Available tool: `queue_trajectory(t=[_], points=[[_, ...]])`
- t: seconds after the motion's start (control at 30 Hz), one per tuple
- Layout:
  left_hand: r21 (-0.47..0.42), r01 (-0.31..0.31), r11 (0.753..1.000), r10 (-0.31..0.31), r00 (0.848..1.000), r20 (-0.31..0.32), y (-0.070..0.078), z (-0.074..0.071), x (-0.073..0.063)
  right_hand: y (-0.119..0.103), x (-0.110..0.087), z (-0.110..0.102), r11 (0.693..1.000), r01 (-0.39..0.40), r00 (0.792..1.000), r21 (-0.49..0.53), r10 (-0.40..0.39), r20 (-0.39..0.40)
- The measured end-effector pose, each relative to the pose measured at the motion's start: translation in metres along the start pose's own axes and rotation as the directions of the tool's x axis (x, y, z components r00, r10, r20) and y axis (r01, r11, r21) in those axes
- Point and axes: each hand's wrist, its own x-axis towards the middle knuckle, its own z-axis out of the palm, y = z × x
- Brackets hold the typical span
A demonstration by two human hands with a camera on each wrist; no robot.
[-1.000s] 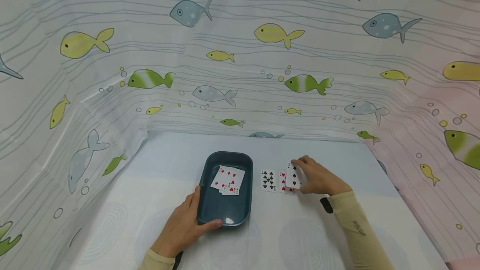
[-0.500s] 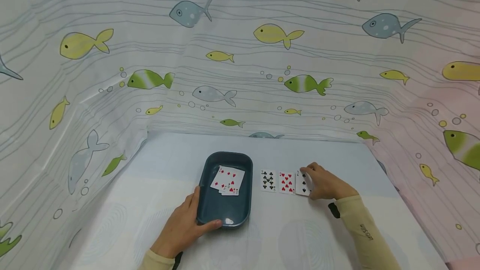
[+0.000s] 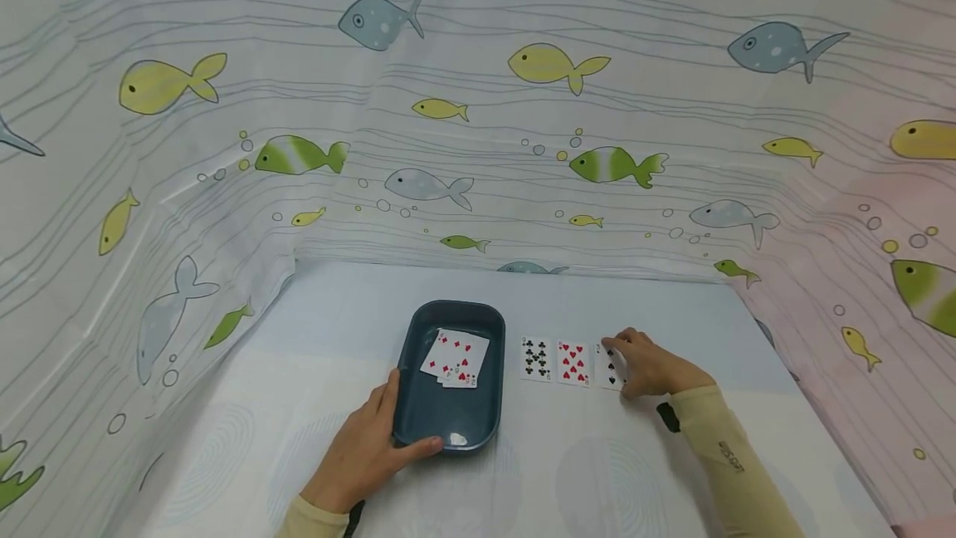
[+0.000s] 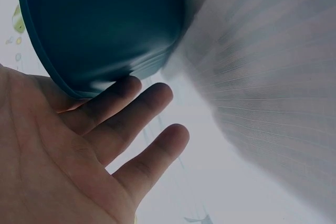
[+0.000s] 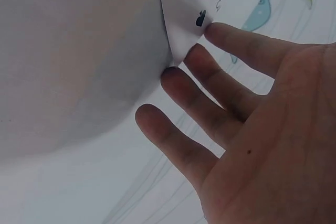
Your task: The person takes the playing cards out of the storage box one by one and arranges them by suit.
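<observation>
The right hand [image 3: 651, 365], pinching the spade card [image 3: 604, 367], has cleared the hearts card [image 3: 573, 364]: 3 abreast now (left hand [image 3: 364, 448] loose against the tray [image 3: 451, 420]).

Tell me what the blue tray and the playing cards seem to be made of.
Blue tray: probably smooth, semi-gloss plastic, judging by its even color and bright interior highlight; glazed ceramic is possible.

Playing cards: likely smooth coated paper, perhaps plastic, given the thin, flat sheets and printed faces.

Left of the right hand [image 3: 657, 365] and its spade card [image 3: 607, 369] lay the heart card [image 3: 573, 364], the club card [image 3: 536, 359], then the tray [image 3: 444, 418] with cards [image 3: 452, 354] inside
</observation>
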Motion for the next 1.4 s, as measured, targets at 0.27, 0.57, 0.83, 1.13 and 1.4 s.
queue_trajectory(t=[0.27, 0.57, 0.83, 1.13, 1.4], points=[[-0.002, 0.003, 1.0, -0.003, 1.0, -0.004, 0.001, 0.0, 0.0, 0.001, -0.001, -0.002, 1.0, 0.016, 1.0, 0.011, -0.016, 0.011], [-0.007, 0.001, 1.0, -0.001, 1.0, -0.01, 0.0, 0.0, 0.0, 0.0, -0.002, -0.002, 1.0, 0.008, 1.0, 0.008, -0.008, 0.018], [-0.013, 0.002, 1.0, -0.002, 1.0, -0.007, 0.0, 0.0, 0.0, -0.002, -0.003, -0.005, 1.0, 0.021, 1.0, 0.009, -0.021, 0.02], [-0.019, 0.003, 1.0, -0.003, 1.0, -0.005, -0.001, 0.0, 0.0, 0.001, 0.003, -0.003, 0.997, 0.05, 0.997, 0.058, -0.047, -0.06], [-0.024, -0.009, 1.0, 0.009, 1.0, -0.005, -0.002, 0.0, -0.001, -0.011, 0.01, -0.002, 0.992, 0.045, 0.991, 0.122, -0.029, -0.133]])
